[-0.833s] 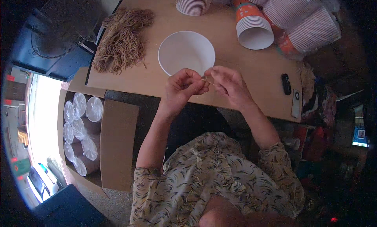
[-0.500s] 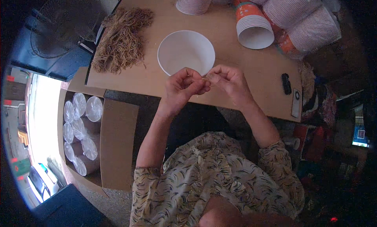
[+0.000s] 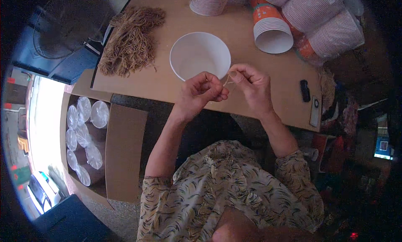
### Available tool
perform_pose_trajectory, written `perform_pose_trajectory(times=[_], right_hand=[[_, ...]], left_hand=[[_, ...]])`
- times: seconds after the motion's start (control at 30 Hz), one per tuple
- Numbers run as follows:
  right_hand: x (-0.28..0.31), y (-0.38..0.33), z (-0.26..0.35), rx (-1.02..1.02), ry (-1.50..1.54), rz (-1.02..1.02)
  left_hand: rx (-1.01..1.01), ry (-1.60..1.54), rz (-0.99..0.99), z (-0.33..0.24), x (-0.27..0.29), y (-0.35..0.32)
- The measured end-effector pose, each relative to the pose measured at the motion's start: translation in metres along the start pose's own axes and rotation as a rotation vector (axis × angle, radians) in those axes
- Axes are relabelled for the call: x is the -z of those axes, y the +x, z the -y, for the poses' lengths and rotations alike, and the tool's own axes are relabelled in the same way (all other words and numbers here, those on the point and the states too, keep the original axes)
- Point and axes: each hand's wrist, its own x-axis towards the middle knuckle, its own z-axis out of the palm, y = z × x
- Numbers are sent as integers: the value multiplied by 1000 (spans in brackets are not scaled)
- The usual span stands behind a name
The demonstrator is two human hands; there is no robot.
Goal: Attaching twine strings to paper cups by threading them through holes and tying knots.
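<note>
Between my two hands runs a thin tan cord (image 3: pixel 227 80), with its ends hidden in my fingers. My left hand (image 3: pixel 201 93) pinches one part of it, fingers curled. On the other side my right hand (image 3: pixel 252 86) grips it between thumb and forefinger. Just beyond my hands a large white paper tub (image 3: pixel 200 53) stands on the table, its mouth facing up. A thick tangled bundle of similar tan cords (image 3: pixel 132 43) lies at the far left of the table.
Stacked paper tubs (image 3: pixel 274 34) and plastic-wrapped stacks (image 3: pixel 335 30) fill the back right; another stack (image 3: pixel 208 2) stands at the back. A black object (image 3: pixel 305 90) lies near the right edge. Below left, an open carton (image 3: pixel 125 152) holds several wrapped tubs (image 3: pixel 99 114).
My hands have moved slightly apart, the right one to the right, and a short stretch of cord now shows between them. The tub and bundle stay in place.
</note>
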Motion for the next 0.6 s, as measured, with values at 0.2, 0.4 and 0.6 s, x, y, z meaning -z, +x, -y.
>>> perform_pose_trajectory(times=[0.2,0.4,0.6], right_hand=[[-1,3,7,-7,75,0],[4,4,17,17,4,56],[26,0,47,-9,-218,206]], left_hand=[[-24,13,-11,-4,-4,-1],[-107,172,-57,-10,-13,-2],[-112,424,-154,-18,-18,-11]])
